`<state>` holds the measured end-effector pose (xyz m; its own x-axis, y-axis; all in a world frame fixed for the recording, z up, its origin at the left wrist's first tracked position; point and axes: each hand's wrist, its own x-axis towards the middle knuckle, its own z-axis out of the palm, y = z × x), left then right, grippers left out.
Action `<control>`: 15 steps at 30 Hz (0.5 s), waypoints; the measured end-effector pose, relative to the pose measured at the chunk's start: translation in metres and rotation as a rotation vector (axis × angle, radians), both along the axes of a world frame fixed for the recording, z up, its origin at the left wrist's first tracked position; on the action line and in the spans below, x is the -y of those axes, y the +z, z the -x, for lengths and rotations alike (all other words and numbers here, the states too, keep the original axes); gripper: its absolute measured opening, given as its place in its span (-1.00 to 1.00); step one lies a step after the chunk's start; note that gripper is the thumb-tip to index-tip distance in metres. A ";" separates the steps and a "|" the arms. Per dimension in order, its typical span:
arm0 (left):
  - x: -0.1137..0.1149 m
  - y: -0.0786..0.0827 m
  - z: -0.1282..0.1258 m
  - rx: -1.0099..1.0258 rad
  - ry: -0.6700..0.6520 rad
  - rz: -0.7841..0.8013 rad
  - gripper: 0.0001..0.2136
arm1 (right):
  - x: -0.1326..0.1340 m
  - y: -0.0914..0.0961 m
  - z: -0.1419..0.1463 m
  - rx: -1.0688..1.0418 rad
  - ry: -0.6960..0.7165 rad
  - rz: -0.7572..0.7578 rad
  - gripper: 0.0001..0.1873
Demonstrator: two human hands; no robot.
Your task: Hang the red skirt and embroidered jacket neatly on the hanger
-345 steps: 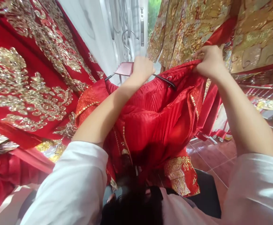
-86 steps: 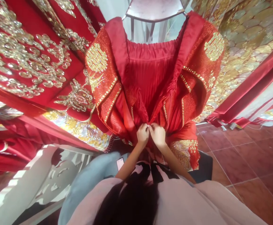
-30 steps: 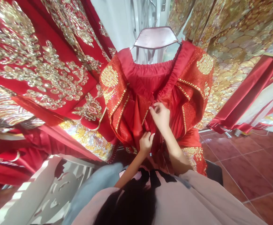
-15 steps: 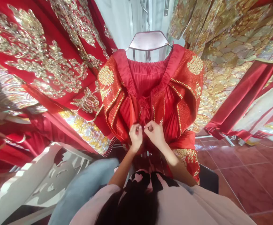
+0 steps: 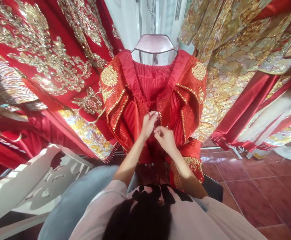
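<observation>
A red garment with gold embroidery (image 5: 125, 96) hangs straight ahead on a hanger (image 5: 154, 43), its front opening toward me. My left hand (image 5: 148, 122) pinches the garment's front edge at its middle. Just below and to the right, my right hand (image 5: 165, 139) is closed on the facing edge of the same opening. Both hands touch each other at the fastening; what sits between the fingertips is too small to make out. My forearms reach up from the bottom centre.
Red and gold embroidered robes (image 5: 47, 63) hang close on the left, gold-scaled ones (image 5: 238, 56) on the right. A pale carved bench (image 5: 35, 180) lies lower left. A black seat edge (image 5: 212, 188) and red floor tiles (image 5: 255, 186) are at lower right.
Over the last second my hands shifted along the front opening: the right hand dropped from higher up, the left rose slightly, and both now meet mid-chest. The view pulled back a little.
</observation>
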<state>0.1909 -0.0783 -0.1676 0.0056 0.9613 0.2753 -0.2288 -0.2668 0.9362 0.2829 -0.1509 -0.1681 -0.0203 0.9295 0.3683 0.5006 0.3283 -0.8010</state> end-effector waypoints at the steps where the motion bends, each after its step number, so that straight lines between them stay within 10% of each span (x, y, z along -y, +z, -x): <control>1: 0.002 0.001 0.001 -0.010 0.037 -0.021 -0.83 | 0.000 0.001 -0.002 -0.006 0.004 -0.003 -0.87; 8: 0.021 0.005 0.025 -0.278 0.291 -0.183 -0.67 | -0.020 0.002 -0.005 -0.124 -0.053 0.002 -0.90; 15: 0.024 0.004 0.034 -0.124 0.122 -0.031 -0.67 | -0.052 0.025 0.025 -0.673 0.057 0.062 -0.82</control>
<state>0.1574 -0.1022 -0.1636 -0.0750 0.9481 0.3090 -0.0764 -0.3144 0.9462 0.2583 -0.0987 -0.1434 0.1450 0.9537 0.2637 -0.1308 0.2826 -0.9503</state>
